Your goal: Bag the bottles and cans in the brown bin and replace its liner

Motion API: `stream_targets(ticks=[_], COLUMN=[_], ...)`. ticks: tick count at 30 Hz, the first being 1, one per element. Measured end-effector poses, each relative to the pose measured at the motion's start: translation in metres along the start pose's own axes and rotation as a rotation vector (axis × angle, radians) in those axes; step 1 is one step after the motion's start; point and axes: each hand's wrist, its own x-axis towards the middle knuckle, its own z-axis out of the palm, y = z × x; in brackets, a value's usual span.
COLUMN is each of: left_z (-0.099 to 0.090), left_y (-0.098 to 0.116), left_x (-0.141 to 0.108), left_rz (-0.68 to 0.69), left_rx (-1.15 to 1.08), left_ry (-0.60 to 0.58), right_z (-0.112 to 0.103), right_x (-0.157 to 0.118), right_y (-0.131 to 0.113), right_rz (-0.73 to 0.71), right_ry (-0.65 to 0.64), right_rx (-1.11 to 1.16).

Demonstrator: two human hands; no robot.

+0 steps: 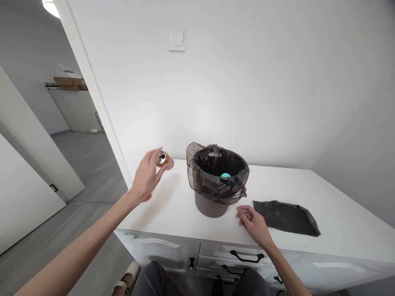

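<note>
My left hand is raised above the left part of the white cabinet top, its fingers wrapped round an orange drink can. The can is tilted, and its silver top with the opened mouth faces me. Right of it stands a brown trash bin, lined with a black garbage bag folded over the rim. A turquoise object shows inside, mostly hidden. My right hand rests by the cabinet's front edge, fingers curled in with nothing visible in them. Beside it lies a flat black plastic bag.
A small red thing on the top is mostly covered by my left wrist. The white cabinet has black handles on its front. A wall with a light switch rises behind, and a doorway opens at left.
</note>
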Motion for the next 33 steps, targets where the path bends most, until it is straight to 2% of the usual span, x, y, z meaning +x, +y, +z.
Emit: stream_targets(ticks=[2, 3, 4, 6, 8, 10, 12, 14, 17, 19, 21, 25, 28, 30, 33], left_z=[-0.021, -0.031, -0.038, -0.043, -0.035, -0.017, 0.002, 0.016, 0.021, 0.018, 0.012, 0.008, 0.008, 0.007, 0.001], left_y=[0.038, 0.059, 0.079, 0.115, 0.138, 0.147, 0.146, 0.139, 0.116, 0.091, 0.057, -0.021, -0.063, -0.077, -0.075], left_x=[0.012, 0.018, 0.024, 0.034, 0.041, 0.047, 0.05, 0.048, 0.036, 0.024, 0.013, -0.013, -0.033, -0.045, -0.055], left_rz=[0.034, 0.044, 0.067, 0.147, 0.224, 0.261, 0.252, 0.223, 0.175, 0.128, 0.061, -0.128, -0.256, -0.318, -0.447], left_rx=[-0.117, -0.173, -0.231, -0.336, -0.41, -0.45, -0.451, -0.41, -0.302, -0.209, -0.092, 0.183, 0.307, 0.295, 0.232], left_ry=[0.231, 0.312, 0.336, 0.278, 0.151, 0.003, -0.121, -0.159, -0.049, 0.025, 0.038, -0.061, -0.181, -0.29, -0.418], right_z=[-0.001, -0.001, -0.002, -0.003, -0.004, -0.004, -0.004, -0.002, -0.001, 0.0, 0.0, 0.0, 0.001, 0.001, 0.0], right_x=[0.001, 0.001, 0.002, 0.003, 0.004, 0.004, 0.004, 0.004, 0.002, 0.001, 0.0, -0.002, -0.003, -0.003, -0.003], right_y=[0.001, 0.002, 0.003, 0.006, 0.007, 0.007, 0.004, -0.001, -0.01, -0.015, -0.018, -0.021, -0.021, -0.019, -0.015], right_rz=[0.009, 0.012, 0.014, 0.006, -0.013, -0.027, -0.029, -0.026, -0.021, -0.021, -0.02, -0.015, -0.015, -0.011, -0.01], right_ry=[-0.002, -0.003, -0.005, -0.006, -0.005, -0.004, 0.001, 0.006, 0.011, 0.018, 0.023, 0.022, 0.023, 0.023, 0.017], right_rx=[0.008, 0.013, 0.02, 0.032, 0.032, 0.027, 0.033, 0.047, 0.059, 0.06, 0.058, 0.046, 0.034, 0.023, 0.001])
